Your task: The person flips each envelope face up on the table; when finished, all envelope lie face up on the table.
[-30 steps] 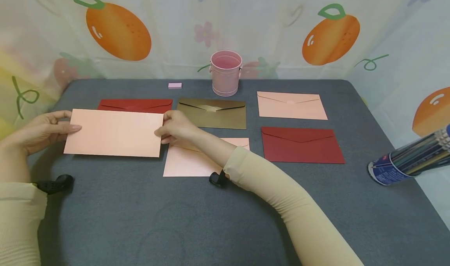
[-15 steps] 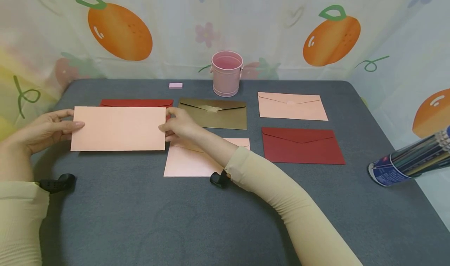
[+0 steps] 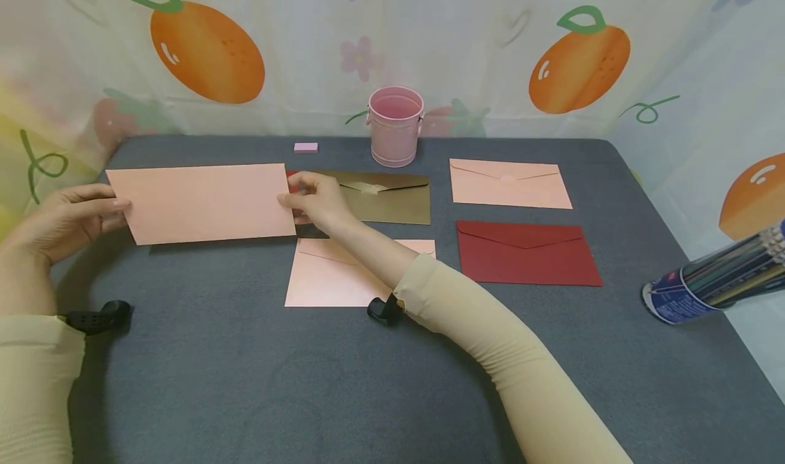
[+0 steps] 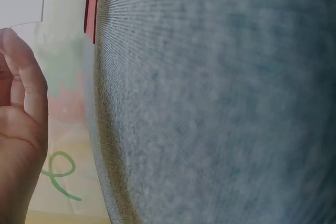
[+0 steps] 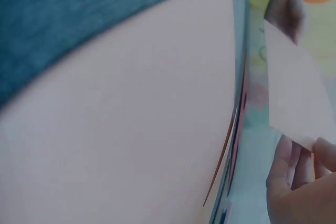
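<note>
Both hands hold a plain peach envelope (image 3: 202, 205) by its short ends, raised over the table with its blank face toward the head camera. My left hand (image 3: 67, 215) pinches the left end, thumb in front. At the right end my right hand (image 3: 319, 202) pinches the edge; its fingers on the envelope also show in the right wrist view. Almost all of a red envelope (image 3: 292, 182) is hidden behind the held one. A gold envelope (image 3: 398, 205) lies just beyond my right hand, and a pale pink envelope (image 3: 325, 280) lies under my right forearm.
To the right lie another peach envelope (image 3: 509, 188) and a dark red envelope (image 3: 527, 256). A pink bucket (image 3: 395, 137) and a small pink block (image 3: 305, 148) stand at the back edge. A blue cup (image 3: 677, 297) full of pencils is at the far right.
Both hands have lifted the peach envelope toward the back of the table. It now tilts, right end a little higher, and covers most of the red envelope behind it.
</note>
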The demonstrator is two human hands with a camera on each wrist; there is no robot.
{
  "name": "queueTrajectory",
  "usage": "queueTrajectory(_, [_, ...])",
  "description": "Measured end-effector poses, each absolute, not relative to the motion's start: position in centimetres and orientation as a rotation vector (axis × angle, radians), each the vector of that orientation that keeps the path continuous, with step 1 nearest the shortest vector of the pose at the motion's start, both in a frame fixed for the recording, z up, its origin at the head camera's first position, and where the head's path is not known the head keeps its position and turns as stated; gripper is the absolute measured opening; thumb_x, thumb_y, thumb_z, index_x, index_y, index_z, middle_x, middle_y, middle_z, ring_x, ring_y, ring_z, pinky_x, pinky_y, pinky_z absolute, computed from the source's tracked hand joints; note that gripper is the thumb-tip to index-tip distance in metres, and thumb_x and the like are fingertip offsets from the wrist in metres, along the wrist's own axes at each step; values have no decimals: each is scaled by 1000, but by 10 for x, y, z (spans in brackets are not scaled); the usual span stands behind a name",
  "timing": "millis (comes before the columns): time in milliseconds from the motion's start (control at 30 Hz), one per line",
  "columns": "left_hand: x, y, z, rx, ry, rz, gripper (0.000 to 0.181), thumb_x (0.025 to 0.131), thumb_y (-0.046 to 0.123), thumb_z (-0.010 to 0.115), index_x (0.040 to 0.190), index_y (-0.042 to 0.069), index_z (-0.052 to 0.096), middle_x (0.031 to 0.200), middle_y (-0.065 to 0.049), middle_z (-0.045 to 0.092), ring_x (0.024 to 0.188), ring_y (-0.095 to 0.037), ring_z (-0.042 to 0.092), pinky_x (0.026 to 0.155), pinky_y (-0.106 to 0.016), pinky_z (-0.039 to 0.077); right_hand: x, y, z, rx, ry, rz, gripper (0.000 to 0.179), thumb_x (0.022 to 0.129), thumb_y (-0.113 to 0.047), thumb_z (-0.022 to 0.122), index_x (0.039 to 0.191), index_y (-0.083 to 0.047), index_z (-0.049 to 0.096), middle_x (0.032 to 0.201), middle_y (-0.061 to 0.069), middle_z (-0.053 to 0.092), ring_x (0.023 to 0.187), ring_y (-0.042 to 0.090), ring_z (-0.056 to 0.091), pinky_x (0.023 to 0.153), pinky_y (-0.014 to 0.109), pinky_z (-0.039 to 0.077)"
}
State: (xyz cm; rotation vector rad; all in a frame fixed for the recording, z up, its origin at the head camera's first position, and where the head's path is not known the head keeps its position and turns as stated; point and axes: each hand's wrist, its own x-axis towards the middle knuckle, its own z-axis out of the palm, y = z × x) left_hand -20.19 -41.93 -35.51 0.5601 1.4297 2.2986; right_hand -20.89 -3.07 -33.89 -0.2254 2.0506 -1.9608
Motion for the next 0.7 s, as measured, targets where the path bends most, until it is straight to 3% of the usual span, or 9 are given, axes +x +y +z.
queueTrajectory(100, [-202,-420,-355,652,1384,2339,50,98,-20,18,112,-14,66,110,-17,73,102,-24,72,89,-30,58,-209,-30,-338,-267,2089,-1956,22,90,-6,70,111,1,69,86,4,65,70,5,60,67,23,59])
queueTrajectory(333, [-200,-423,-353,674,1418,2331,50,98,-20,20,115,-13,66,111,-17,74,100,-24,72,88,-28,58,-209,-26,-338,-414,2195,-1921,22,90,-7,70,112,-3,72,102,13,72,69,4,54,59,16,43])
queueTrajectory(567, [-198,-425,-353,649,1399,2300,54,98,-18,14,126,-12,60,121,-19,71,107,-25,72,92,-29,58,-207,-26,-337,-444,2243,-1923,23,90,-2,65,109,-8,76,108,10,75,70,-1,53,56,14,36])
queueTrajectory(700, [-197,-425,-351,623,1460,2249,58,98,-17,10,126,-11,61,127,-15,69,116,-17,68,94,-23,55,-206,-28,-339,-414,2236,-1988,22,91,1,63,108,-5,76,116,11,74,75,-3,54,55,15,33])
